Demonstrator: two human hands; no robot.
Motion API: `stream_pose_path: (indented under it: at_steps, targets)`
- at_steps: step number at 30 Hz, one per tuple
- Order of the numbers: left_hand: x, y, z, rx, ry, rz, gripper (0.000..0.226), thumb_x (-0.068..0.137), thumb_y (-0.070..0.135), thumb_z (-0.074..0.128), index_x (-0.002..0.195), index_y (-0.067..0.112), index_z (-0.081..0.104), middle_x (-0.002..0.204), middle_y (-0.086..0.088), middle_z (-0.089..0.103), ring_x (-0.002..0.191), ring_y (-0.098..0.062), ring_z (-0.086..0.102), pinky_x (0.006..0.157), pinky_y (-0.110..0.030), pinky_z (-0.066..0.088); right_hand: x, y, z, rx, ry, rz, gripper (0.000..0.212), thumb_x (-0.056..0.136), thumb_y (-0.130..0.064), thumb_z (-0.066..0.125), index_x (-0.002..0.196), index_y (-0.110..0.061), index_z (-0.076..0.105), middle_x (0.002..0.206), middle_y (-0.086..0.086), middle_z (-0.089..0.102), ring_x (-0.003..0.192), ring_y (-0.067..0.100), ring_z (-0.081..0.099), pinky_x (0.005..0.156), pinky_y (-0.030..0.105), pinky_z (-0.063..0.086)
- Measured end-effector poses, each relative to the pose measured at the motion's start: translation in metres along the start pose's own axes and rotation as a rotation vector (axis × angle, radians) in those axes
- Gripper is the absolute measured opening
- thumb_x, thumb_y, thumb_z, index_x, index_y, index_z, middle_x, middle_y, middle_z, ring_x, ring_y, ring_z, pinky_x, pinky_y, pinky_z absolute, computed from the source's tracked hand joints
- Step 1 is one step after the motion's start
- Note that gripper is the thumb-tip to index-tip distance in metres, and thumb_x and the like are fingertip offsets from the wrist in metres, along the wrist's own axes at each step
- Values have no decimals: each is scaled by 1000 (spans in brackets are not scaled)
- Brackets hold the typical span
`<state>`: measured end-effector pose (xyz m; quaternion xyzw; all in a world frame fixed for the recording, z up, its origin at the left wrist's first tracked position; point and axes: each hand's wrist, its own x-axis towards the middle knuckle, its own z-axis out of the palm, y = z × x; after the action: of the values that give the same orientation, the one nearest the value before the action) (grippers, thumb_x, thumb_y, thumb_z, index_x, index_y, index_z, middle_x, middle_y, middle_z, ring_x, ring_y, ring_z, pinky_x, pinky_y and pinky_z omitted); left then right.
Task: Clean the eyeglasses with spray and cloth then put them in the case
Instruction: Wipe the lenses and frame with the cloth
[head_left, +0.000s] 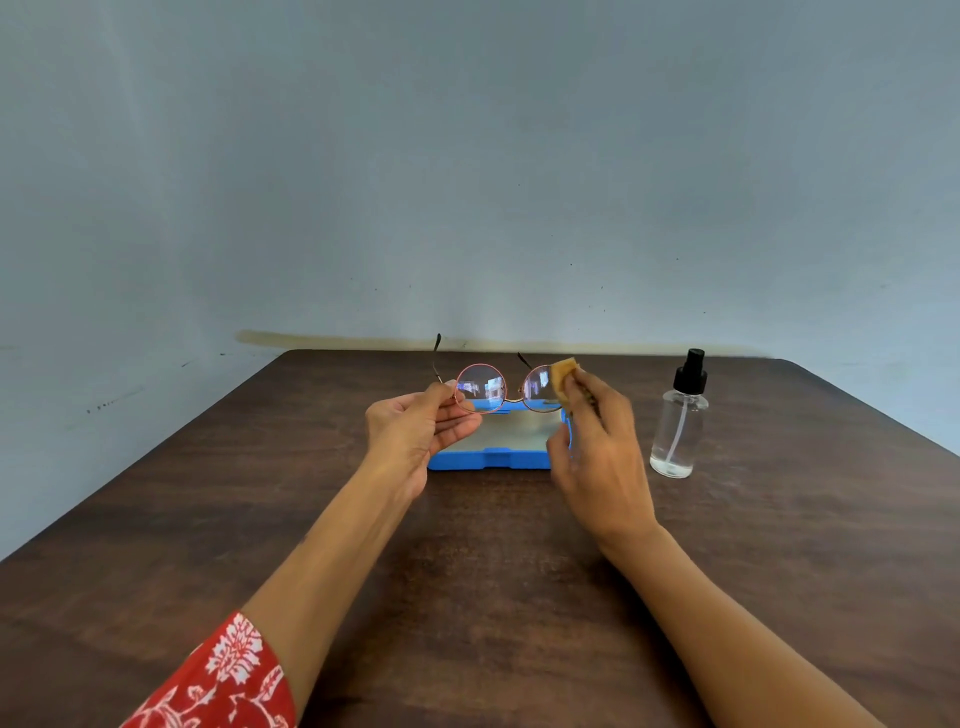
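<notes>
At the bottom left of the frame is a red sleeve (218, 680) with white flowers. Both bare arms reach up over the dark brown bench (208, 519). In the middle, the left hand (415, 431) pinches the left edge of the round glasses (501, 387) and holds them up in the air. The right hand (597, 447) pinches a small tan cloth (563, 376) and presses it on the right lens. Just behind and under the hands, a blue case (488, 460) lies open on the bench. To the right of the case, a clear spray bottle (680, 415) with a black top stands up straight. A gray-blue wall (467, 156) fills the top of the frame.
</notes>
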<state>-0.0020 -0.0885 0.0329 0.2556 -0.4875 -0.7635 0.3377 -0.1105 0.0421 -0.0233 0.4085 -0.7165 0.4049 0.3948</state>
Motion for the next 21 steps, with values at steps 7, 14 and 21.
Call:
stream_pose_path:
  at_steps: [7, 14, 21]
  targets:
    - [2, 0, -2, -23, -5, 16, 11, 84, 6, 65, 80, -4, 65, 61, -13, 69, 55, -19, 69, 51, -23, 56, -5, -16, 8, -24, -142, -260, 46, 84, -6, 47, 128, 7, 52, 125, 18, 52, 115, 25, 46, 89, 29, 49]
    - [0, 1, 0, -34, -5, 20, 11, 84, 5, 65, 76, -2, 65, 67, -16, 68, 54, -19, 69, 50, -22, 56, -3, -5, 2, -17, -34, -1, 50, 81, 0, 52, 131, 6, 49, 125, 21, 52, 117, 23, 42, 99, 12, 29]
    - [1, 2, -1, -59, 8, 25, 11, 84, 5, 64, 79, -5, 65, 59, -12, 68, 53, -19, 69, 49, -22, 55, -4, -21, 9, -33, -142, -224, 46, 84, -6, 49, 129, 5, 51, 124, 18, 52, 114, 25, 47, 85, 28, 51]
